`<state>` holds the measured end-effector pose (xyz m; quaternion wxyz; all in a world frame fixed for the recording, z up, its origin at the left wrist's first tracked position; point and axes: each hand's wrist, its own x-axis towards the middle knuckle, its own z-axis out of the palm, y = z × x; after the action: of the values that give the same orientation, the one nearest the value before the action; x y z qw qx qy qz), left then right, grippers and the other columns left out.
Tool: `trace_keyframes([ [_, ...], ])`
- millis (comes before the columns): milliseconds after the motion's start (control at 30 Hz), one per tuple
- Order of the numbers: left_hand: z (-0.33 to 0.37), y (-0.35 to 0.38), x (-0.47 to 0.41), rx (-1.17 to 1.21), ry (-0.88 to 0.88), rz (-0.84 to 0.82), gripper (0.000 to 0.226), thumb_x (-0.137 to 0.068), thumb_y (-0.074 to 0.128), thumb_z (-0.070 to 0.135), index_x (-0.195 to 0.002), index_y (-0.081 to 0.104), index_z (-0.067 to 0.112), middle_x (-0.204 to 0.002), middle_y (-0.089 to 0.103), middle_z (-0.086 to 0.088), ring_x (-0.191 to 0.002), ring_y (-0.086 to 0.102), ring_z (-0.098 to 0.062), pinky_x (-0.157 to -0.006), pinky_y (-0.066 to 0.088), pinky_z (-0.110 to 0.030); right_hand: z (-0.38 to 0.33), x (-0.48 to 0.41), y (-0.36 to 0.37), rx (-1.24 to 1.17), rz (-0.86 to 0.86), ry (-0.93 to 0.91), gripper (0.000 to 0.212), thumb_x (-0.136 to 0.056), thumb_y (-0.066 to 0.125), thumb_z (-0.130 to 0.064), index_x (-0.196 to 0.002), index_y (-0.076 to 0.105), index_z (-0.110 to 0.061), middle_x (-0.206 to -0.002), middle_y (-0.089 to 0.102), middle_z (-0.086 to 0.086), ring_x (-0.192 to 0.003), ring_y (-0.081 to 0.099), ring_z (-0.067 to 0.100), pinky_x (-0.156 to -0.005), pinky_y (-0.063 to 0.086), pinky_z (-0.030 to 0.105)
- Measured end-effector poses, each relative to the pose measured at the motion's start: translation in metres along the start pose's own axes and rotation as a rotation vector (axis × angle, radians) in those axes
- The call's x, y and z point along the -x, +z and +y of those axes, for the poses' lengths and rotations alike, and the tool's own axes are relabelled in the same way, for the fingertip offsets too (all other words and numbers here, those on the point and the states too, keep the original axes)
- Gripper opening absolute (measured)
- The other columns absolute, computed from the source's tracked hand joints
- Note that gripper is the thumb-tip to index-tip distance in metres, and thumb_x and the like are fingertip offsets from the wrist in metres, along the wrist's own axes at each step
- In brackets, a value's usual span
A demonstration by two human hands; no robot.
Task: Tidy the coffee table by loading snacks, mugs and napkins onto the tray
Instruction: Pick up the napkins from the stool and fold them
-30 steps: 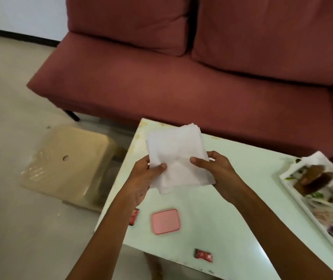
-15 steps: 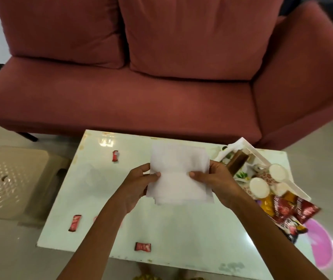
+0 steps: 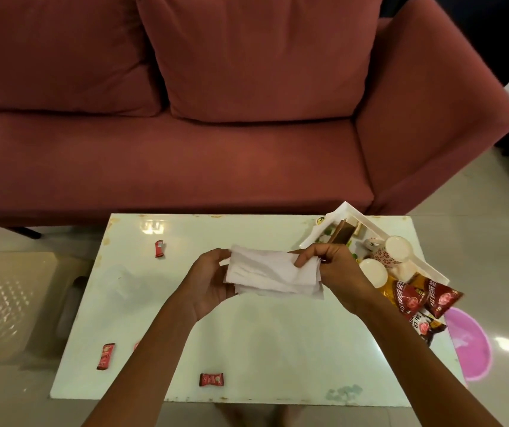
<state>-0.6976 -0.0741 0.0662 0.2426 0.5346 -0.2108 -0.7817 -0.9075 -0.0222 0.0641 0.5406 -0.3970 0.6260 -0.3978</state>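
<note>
I hold a stack of white napkins (image 3: 273, 274) above the middle of the pale coffee table (image 3: 277, 340). My left hand (image 3: 210, 282) grips its left end and my right hand (image 3: 336, 272) pinches its right end. The napkins lie nearly flat between the hands. Just right of my right hand stands the white tray (image 3: 361, 218), holding two mugs (image 3: 393, 252), a brown packet and several red snack packets (image 3: 416, 298). Three small red candies lie loose on the table: one at the back left (image 3: 159, 248), one at the front left (image 3: 105, 356), one at the front edge (image 3: 211, 379).
A red sofa (image 3: 185, 155) stands right behind the table. A beige plastic stool (image 3: 9, 303) sits on the floor at the left. A pink round object (image 3: 469, 343) lies on the floor at the table's right front corner.
The view swung right, bringing the tray into sight. The napkins went from held upright to folded over flatter, and both hands moved with them toward the tray.
</note>
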Motion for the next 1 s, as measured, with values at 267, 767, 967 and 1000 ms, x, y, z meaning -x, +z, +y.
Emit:
trace_keyframes([
  [267, -0.008, 0.024, -0.006, -0.210, -0.020, 0.028, 0.019, -0.081, 0.062, 0.003, -0.100, 0.063, -0.002, -0.100, 0.066, -0.015, -0.079, 0.067, -0.018, -0.057, 0.056, -0.021, 0.017, 0.009, -0.014, 0.075, 0.105, 0.029, 0.050, -0.076, 0.045, 0.021, -0.066, 0.068, -0.022, -0.092, 0.067, -0.006, -0.100, 0.059, 0.018, -0.077, 0.048, 0.017],
  [767, -0.023, 0.082, -0.043, -0.319, 0.017, 0.144, 0.018, -0.080, 0.058, -0.008, -0.097, 0.060, -0.014, -0.102, 0.065, -0.024, -0.082, 0.067, -0.027, -0.077, 0.057, -0.027, 0.064, 0.033, -0.002, 1.136, 0.439, -0.515, 0.058, -0.059, 0.086, -0.024, -0.108, 0.066, 0.000, -0.101, 0.072, 0.016, -0.086, 0.071, 0.030, -0.070, 0.058, 0.039],
  [967, -0.042, 0.095, -0.079, -0.216, -0.036, 0.150, 0.020, -0.082, 0.062, 0.000, -0.098, 0.061, -0.011, -0.098, 0.067, -0.024, -0.071, 0.070, -0.027, -0.053, 0.057, -0.021, 0.101, 0.012, -0.012, 0.836, 0.493, -0.220, 0.014, -0.074, 0.072, -0.002, -0.088, 0.071, -0.003, -0.070, 0.071, 0.013, -0.054, 0.063, 0.027, -0.047, 0.042, 0.023],
  [1000, -0.046, 0.097, -0.088, -0.222, -0.047, 0.170, 0.021, -0.084, 0.062, 0.006, -0.099, 0.061, -0.008, -0.094, 0.069, -0.022, -0.070, 0.071, -0.027, -0.054, 0.058, -0.022, 0.107, 0.004, -0.017, 0.759, 0.523, -0.150, 0.008, -0.079, 0.068, -0.005, -0.086, 0.070, -0.001, -0.071, 0.070, 0.015, -0.056, 0.061, 0.028, -0.051, 0.038, 0.021],
])
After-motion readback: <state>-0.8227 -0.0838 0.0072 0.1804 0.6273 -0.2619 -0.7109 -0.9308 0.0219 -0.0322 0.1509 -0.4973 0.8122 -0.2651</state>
